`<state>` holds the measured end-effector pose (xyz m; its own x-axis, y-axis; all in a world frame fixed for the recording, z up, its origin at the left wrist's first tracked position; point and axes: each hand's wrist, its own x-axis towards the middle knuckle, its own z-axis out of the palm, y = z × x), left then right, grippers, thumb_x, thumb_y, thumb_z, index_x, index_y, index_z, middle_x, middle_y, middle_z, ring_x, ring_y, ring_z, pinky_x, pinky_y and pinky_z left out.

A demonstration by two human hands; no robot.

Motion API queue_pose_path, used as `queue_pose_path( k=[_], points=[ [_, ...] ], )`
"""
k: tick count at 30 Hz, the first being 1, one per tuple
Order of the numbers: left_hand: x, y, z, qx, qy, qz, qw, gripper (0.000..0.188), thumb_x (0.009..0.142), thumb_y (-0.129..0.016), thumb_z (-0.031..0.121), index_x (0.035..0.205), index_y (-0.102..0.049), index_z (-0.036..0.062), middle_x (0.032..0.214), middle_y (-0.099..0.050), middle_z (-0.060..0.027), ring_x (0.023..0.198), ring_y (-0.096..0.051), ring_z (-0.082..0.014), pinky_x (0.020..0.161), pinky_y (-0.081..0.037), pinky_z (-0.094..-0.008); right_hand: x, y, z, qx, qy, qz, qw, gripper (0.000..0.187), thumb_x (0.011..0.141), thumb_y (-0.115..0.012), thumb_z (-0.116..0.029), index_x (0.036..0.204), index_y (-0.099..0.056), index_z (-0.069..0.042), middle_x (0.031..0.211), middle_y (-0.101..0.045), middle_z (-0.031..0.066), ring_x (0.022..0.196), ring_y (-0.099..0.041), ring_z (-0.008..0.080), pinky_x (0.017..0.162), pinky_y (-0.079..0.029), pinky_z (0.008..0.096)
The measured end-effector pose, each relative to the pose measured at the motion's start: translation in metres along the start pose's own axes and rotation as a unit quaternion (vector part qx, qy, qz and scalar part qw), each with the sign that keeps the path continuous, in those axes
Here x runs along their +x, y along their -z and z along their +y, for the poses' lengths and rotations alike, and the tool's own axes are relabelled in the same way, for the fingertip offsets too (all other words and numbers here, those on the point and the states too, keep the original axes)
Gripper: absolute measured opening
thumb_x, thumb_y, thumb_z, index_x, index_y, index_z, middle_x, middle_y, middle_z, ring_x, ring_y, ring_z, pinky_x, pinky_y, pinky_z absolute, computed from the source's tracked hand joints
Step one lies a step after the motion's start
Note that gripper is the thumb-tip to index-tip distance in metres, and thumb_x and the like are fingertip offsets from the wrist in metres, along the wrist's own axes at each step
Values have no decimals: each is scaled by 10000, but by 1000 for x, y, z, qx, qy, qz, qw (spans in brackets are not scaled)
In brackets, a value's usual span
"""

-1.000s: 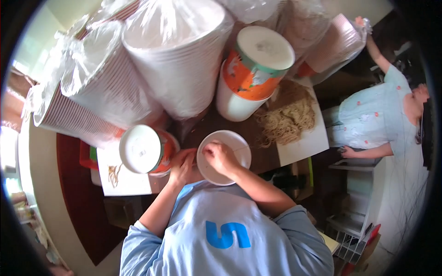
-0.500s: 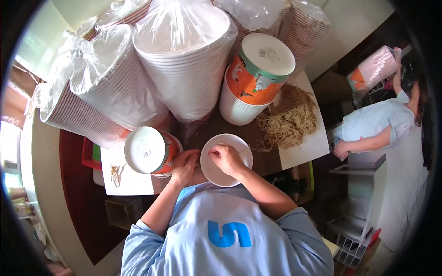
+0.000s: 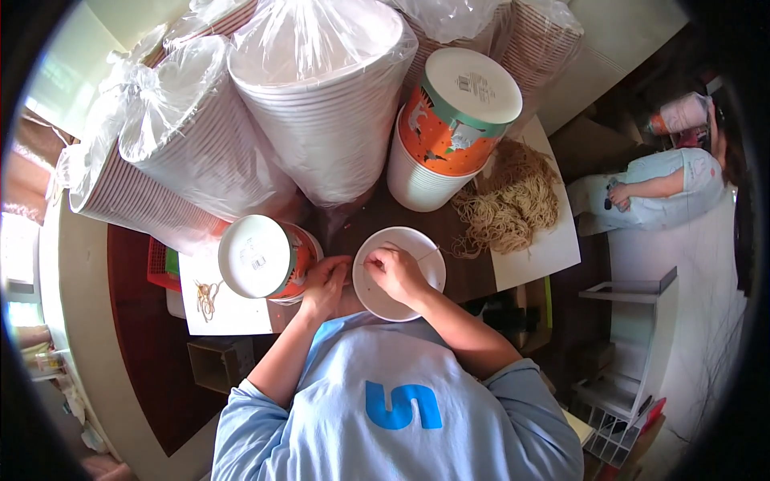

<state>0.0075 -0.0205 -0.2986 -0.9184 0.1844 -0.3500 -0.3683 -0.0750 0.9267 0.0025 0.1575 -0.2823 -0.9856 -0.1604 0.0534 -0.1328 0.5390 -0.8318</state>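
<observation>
A white paper bucket point(image 3: 381, 300) stands in front of me with its mouth up. My right hand point(image 3: 391, 270) reaches inside it, thumb and fingers pinched on a thin cord point(image 3: 427, 253) that runs over toward the right rim. Against the bucket's left outer side is my left hand point(image 3: 326, 282), its fingers closed; what they hold, if anything, is hidden. Just left of that hand sits an upside-down orange printed paper bucket point(image 3: 298, 264) with a white base. A tangled heap of tan cords point(image 3: 513, 204) lies on white board at the right.
Tall bagged stacks of white buckets point(image 3: 321, 120) crowd the back of the table. Another orange bucket point(image 3: 441, 132) is upside down on white ones at back right. Some loose cords point(image 3: 207, 298) lie on the left board. A second person point(image 3: 662, 188) is at far right, beside shelving point(image 3: 630, 290).
Both my hands keep nearly the same place, the right still pinching inside the bucket. The view has shifted slightly. The other person's arm and the bagged package at far right have moved.
</observation>
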Motion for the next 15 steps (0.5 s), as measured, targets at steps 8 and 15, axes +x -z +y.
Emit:
queue_pose_path(
  k=[8, 15],
  points=[
    [-1, -2, 6, 20, 6, -6, 1000, 228, 955, -448, 83, 1086, -598, -30, 980, -635, -101, 869, -620, -153, 779, -529, -277, 1, 0, -3, 2, -3, -1, 1000, 84, 780, -646, -84, 832, -650, -18, 824, -620, 125, 742, -619, 287, 659, -498, 361],
    [-1, -1, 4, 35, -3, -8, 999, 233, 953, -451, 90, 1086, -605, -22, 987, -635, -97, 861, -616, -146, 760, -527, -266, 0, -2, -3, 1, 2, 8, 1000, 93, 782, -646, -92, 836, -650, -17, 823, -621, 126, 731, -623, 288, 649, -499, 362]
  ],
)
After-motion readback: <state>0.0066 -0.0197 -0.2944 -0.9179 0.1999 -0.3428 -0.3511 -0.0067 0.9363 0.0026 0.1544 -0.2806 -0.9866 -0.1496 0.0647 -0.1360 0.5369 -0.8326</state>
